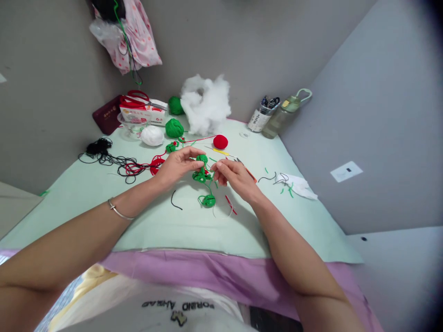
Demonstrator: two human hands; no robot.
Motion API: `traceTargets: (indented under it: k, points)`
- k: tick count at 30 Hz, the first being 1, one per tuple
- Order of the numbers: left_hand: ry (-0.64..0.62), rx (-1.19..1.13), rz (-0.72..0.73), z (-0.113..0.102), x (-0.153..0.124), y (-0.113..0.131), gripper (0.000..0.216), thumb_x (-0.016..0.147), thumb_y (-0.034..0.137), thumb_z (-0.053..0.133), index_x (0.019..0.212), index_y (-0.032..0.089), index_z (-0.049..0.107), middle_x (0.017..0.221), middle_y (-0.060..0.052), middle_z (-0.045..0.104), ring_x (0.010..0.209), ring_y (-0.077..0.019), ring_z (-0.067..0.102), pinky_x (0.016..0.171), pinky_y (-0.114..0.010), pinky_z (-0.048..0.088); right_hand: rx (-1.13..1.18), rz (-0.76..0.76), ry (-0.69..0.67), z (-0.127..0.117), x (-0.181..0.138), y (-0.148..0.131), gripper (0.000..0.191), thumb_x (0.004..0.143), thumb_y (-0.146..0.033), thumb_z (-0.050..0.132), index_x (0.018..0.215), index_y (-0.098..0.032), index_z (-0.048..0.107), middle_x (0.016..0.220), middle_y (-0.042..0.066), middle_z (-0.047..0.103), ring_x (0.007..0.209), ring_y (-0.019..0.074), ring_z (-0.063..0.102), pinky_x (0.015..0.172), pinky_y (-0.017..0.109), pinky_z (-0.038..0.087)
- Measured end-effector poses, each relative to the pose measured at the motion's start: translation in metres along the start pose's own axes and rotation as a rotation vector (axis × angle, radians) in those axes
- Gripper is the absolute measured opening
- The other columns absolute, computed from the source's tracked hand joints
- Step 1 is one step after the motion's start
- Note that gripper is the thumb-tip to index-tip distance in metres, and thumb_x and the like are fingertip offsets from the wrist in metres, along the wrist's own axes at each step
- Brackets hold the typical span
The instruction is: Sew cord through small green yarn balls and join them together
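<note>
Between thumb and fingers, my left hand (178, 163) grips a small green crocheted piece (199, 176) with a red bit on it. Just to its right, my right hand (233, 175) is closed in a pinch near the piece; what sits in its fingertips is too small to make out. Below them a round green crocheted ball (208, 200) lies on the table, joined by green yarn to the piece above. Another green crocheted piece with red (171, 147) rests behind my left hand. A yellow-handled hook (220, 151) lies behind my right hand.
Black yarn (98, 146) and red yarn (157, 164) lie tangled at left. Behind stand white yarn (152, 136), green yarn (174, 128), white stuffing (206, 103), red scissors (138, 97) on a box, a red ball (220, 142), a pen cup (259, 119) and a bottle (282, 117).
</note>
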State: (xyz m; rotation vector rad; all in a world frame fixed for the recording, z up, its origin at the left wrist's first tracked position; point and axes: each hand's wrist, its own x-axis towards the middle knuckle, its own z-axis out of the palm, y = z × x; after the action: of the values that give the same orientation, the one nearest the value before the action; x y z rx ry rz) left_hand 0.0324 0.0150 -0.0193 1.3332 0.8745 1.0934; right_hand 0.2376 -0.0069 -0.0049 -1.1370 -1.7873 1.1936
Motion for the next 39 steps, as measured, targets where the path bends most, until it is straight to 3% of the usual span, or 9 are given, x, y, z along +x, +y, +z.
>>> traceTargets:
  k: [5, 10, 13, 23, 33, 39]
  points:
    - [0.019, 0.033, -0.014, -0.002, 0.0, -0.002, 0.036, 0.069, 0.033, 0.083, 0.1, 0.019, 0.069, 0.089, -0.002, 0.069, 0.075, -0.0153, 0.065, 0.076, -0.032, 0.052, -0.068, -0.094, 0.191, 0.003, -0.001, -0.001, 0.021, 0.089, -0.039, 0.064, 0.085, -0.018, 0.063, 0.073, 0.0, 0.057, 0.059, 0.0108, 0.047, 0.057, 0.025, 0.039]
    - [0.027, 0.048, -0.011, 0.0, 0.0, -0.004, 0.037, 0.068, 0.036, 0.083, 0.097, 0.018, 0.069, 0.085, -0.001, 0.068, 0.07, -0.0143, 0.063, 0.071, -0.031, 0.051, -0.575, -0.307, 0.264, 0.012, -0.005, 0.002, 0.008, 0.089, -0.028, 0.065, 0.093, -0.021, 0.066, 0.09, 0.003, 0.06, 0.067, 0.0122, 0.05, 0.065, 0.028, 0.039]
    - [0.01, 0.052, -0.008, 0.001, 0.0, -0.005, 0.037, 0.066, 0.036, 0.084, 0.095, 0.017, 0.069, 0.084, -0.001, 0.068, 0.069, -0.0137, 0.061, 0.069, -0.03, 0.05, -0.691, -0.334, 0.277, 0.014, -0.005, 0.006, 0.008, 0.093, -0.02, 0.058, 0.091, -0.02, 0.066, 0.087, 0.004, 0.06, 0.069, 0.0133, 0.053, 0.065, 0.028, 0.038]
    - [-0.028, 0.133, 0.041, -0.001, 0.001, -0.014, 0.035, 0.071, 0.035, 0.08, 0.099, 0.018, 0.068, 0.068, 0.002, 0.061, 0.06, -0.0129, 0.056, 0.057, -0.026, 0.042, -0.452, -0.297, 0.256, 0.011, 0.001, 0.01, 0.01, 0.089, -0.02, 0.064, 0.085, -0.018, 0.073, 0.076, 0.002, 0.059, 0.068, 0.0128, 0.053, 0.064, 0.027, 0.04]
    - [-0.052, 0.184, 0.023, 0.002, -0.002, -0.008, 0.033, 0.071, 0.032, 0.078, 0.098, 0.017, 0.066, 0.058, 0.004, 0.054, 0.054, -0.011, 0.046, 0.052, -0.024, 0.034, 0.029, -0.01, 0.17, 0.01, 0.006, 0.009, 0.019, 0.082, -0.034, 0.067, 0.078, -0.016, 0.069, 0.065, 0.0, 0.063, 0.053, 0.0103, 0.052, 0.053, 0.026, 0.043]
    - [-0.054, 0.204, 0.023, 0.004, -0.003, -0.006, 0.031, 0.07, 0.031, 0.077, 0.096, 0.017, 0.067, 0.057, 0.005, 0.05, 0.053, -0.0106, 0.044, 0.052, -0.025, 0.033, -0.061, -0.042, 0.214, 0.01, 0.005, 0.01, 0.016, 0.08, -0.032, 0.068, 0.075, -0.017, 0.07, 0.063, -0.001, 0.059, 0.055, 0.0104, 0.048, 0.052, 0.026, 0.039]
